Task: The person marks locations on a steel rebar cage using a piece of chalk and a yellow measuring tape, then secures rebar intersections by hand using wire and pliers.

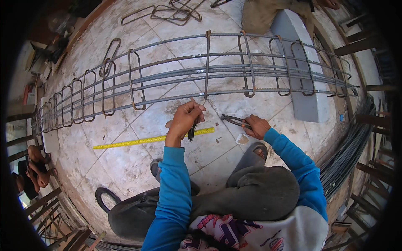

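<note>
A long rebar cage (171, 63) with several bent stirrups stretches across the floor in front of me. My left hand (183, 119) is closed on a small bundle of dark tie wires (191, 133), its fingertips pinched just below the cage's near bar. Thin wire ends hang from that bar beside the fingers, close to the upright stirrup (207, 65). To the right, my right hand (256, 126) is wrapped round the handles of steel pincers (233, 120). The pincers' head points left, low over the floor and apart from the cage.
A yellow measuring tape (134, 143) lies across the tiles. Loose stirrups (176, 14) rest beyond the cage, and a grey block (307, 102) sits under its right end. Long rods (343, 154) are piled at right. People sit at far left (35, 169) and top right (259, 16).
</note>
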`<action>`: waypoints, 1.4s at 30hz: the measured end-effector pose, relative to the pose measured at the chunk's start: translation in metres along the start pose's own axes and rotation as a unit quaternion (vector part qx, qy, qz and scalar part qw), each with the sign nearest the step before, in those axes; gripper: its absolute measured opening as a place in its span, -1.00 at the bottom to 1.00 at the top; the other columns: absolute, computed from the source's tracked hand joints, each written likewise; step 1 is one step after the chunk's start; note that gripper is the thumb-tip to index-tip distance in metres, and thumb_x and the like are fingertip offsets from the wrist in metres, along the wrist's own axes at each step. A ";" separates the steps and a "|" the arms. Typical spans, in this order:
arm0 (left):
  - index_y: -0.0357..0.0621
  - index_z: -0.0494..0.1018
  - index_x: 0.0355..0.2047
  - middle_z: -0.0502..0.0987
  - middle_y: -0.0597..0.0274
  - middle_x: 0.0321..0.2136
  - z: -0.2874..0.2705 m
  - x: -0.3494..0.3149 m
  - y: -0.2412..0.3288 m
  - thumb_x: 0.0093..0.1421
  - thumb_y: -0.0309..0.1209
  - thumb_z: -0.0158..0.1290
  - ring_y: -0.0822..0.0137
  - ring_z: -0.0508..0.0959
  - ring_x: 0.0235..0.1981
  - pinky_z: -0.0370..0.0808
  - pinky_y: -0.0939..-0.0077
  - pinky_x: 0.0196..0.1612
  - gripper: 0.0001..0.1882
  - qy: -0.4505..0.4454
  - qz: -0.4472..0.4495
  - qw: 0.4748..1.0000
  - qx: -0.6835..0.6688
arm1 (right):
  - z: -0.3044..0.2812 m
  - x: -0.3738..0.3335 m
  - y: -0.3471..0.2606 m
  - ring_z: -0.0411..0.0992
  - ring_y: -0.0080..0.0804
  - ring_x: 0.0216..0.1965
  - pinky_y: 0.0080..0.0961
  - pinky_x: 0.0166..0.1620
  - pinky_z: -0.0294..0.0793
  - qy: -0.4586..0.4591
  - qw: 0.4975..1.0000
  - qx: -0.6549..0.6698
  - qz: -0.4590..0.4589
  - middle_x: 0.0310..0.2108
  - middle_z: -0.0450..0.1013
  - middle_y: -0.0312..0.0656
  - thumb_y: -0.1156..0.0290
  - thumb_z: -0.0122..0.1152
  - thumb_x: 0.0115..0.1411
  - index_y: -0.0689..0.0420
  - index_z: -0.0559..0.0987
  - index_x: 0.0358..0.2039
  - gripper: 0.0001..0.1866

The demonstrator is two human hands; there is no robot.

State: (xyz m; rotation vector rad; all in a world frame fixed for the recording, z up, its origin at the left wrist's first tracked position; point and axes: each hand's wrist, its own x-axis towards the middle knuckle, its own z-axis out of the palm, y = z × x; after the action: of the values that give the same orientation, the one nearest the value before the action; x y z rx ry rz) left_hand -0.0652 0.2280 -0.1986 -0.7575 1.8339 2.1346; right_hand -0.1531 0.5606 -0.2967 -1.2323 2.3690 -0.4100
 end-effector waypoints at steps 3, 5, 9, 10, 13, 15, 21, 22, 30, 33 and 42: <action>-0.23 0.47 -0.34 0.54 0.23 -0.55 -0.011 -0.006 0.001 0.30 -0.28 0.04 0.43 0.52 -0.59 0.46 0.54 -0.49 -0.76 -0.056 -0.038 0.997 -0.032 | -0.011 -0.013 -0.027 0.49 -0.34 -0.33 -0.41 -0.25 0.48 -0.147 0.901 0.365 0.183 -0.36 0.50 -0.12 0.15 0.21 0.20 0.15 0.51 -0.06 -0.60; -0.23 0.46 -0.34 0.55 0.20 -0.54 -0.014 -0.010 0.004 0.31 -0.26 0.02 0.39 0.54 -0.59 0.49 0.53 -0.48 -0.75 -0.088 -0.062 0.993 -0.041 | -0.011 -0.024 -0.066 0.38 -0.58 -0.42 -0.46 -0.39 0.42 -0.182 0.782 0.570 0.178 -0.38 0.47 -0.19 0.18 0.07 0.32 0.26 0.43 0.01 -0.58; -0.25 0.44 -0.33 0.56 0.14 -0.53 -0.020 -0.015 0.015 0.33 -0.27 -0.03 0.28 0.60 -0.56 0.53 0.50 -0.47 -0.73 -0.117 -0.133 0.984 -0.033 | -0.012 -0.013 -0.128 0.36 -0.60 -0.40 -0.53 -0.39 0.41 -0.166 0.698 0.680 0.154 -0.35 0.49 -0.22 0.20 0.02 0.36 0.27 0.41 0.07 -0.57; -0.25 0.44 -0.33 0.56 0.14 -0.53 -0.021 -0.016 0.017 0.33 -0.27 -0.03 0.28 0.60 -0.56 0.53 0.50 -0.47 -0.73 -0.142 -0.120 0.982 -0.043 | -0.012 -0.004 -0.138 0.36 -0.61 -0.37 -0.55 -0.36 0.42 -0.146 0.719 0.663 0.150 -0.27 0.51 -0.22 0.19 0.02 0.35 0.23 0.39 0.12 -0.55; -0.28 0.44 -0.34 0.56 0.12 -0.54 -0.021 -0.016 0.022 0.33 -0.29 -0.05 0.25 0.59 -0.57 0.53 0.48 -0.47 -0.73 -0.155 -0.099 0.982 -0.032 | -0.013 0.019 -0.159 0.36 -0.61 -0.32 -0.57 -0.31 0.46 -0.110 0.702 0.687 0.150 -0.15 0.51 -0.20 0.19 0.03 0.35 0.15 0.31 0.22 -0.49; -0.29 0.45 -0.36 0.56 0.10 -0.54 -0.019 -0.016 0.022 0.33 -0.30 -0.05 0.24 0.59 -0.57 0.53 0.46 -0.47 -0.73 -0.132 -0.105 0.986 -0.010 | -0.014 0.025 -0.170 0.36 -0.60 -0.30 -0.58 -0.29 0.48 -0.096 0.663 0.726 0.155 -0.11 0.50 -0.18 0.20 0.02 0.35 0.13 0.24 0.28 -0.45; -0.26 0.46 -0.38 0.57 0.13 -0.53 -0.015 -0.017 0.022 0.32 -0.29 -0.03 0.30 0.58 -0.56 0.52 0.49 -0.44 -0.73 -0.131 -0.106 0.986 -0.015 | -0.015 0.026 -0.188 0.38 -0.58 -0.27 -0.54 -0.21 0.55 -0.077 0.621 0.771 0.116 -0.02 0.47 -0.13 0.23 -0.01 0.36 0.08 0.12 0.34 -0.40; -0.26 0.46 -0.38 0.57 0.13 -0.53 -0.015 -0.018 0.022 0.32 -0.29 -0.03 0.30 0.58 -0.56 0.52 0.49 -0.44 -0.73 -0.152 -0.092 0.984 -0.028 | -0.014 0.026 -0.189 0.38 -0.57 -0.27 -0.52 -0.18 0.56 -0.074 0.624 0.770 0.110 -0.01 0.46 -0.13 0.24 -0.01 0.36 0.08 0.11 0.34 -0.40; -0.24 0.47 -0.39 0.57 0.14 -0.55 -0.014 -0.017 0.025 0.31 -0.29 -0.05 0.33 0.56 -0.58 0.50 0.52 -0.45 -0.74 -0.129 -0.113 0.985 0.017 | 0.002 0.030 -0.182 0.40 -0.58 -0.26 -0.57 -0.16 0.51 -0.049 0.672 0.729 0.121 -0.12 0.48 -0.21 0.22 0.01 0.36 0.12 0.22 0.28 -0.47; -0.23 0.47 -0.39 0.57 0.15 -0.56 -0.013 -0.016 0.024 0.31 -0.29 -0.05 0.34 0.56 -0.58 0.49 0.54 -0.46 -0.74 -0.127 -0.116 0.985 0.030 | 0.003 0.031 -0.184 0.41 -0.58 -0.27 -0.57 -0.18 0.48 -0.048 0.695 0.707 0.124 -0.20 0.46 -0.27 0.16 0.01 0.37 0.12 0.28 0.23 -0.50; -0.19 0.48 -0.39 0.57 0.19 -0.56 -0.012 -0.015 0.024 0.32 -0.27 -0.05 0.37 0.55 -0.57 0.45 0.55 -0.47 -0.74 -0.135 -0.123 0.983 0.030 | -0.008 0.038 -0.188 0.39 -0.47 -0.47 -0.34 -0.31 0.48 -0.180 0.467 0.854 0.140 -0.51 0.37 -0.30 -0.13 -0.07 0.33 0.04 0.40 -0.22 -0.55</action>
State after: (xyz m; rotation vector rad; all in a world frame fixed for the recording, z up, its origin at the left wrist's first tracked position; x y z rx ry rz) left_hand -0.0613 0.2142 -0.1717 -0.6098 1.5690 1.9099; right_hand -0.0456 0.4244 -0.2145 0.1633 0.6708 -1.5627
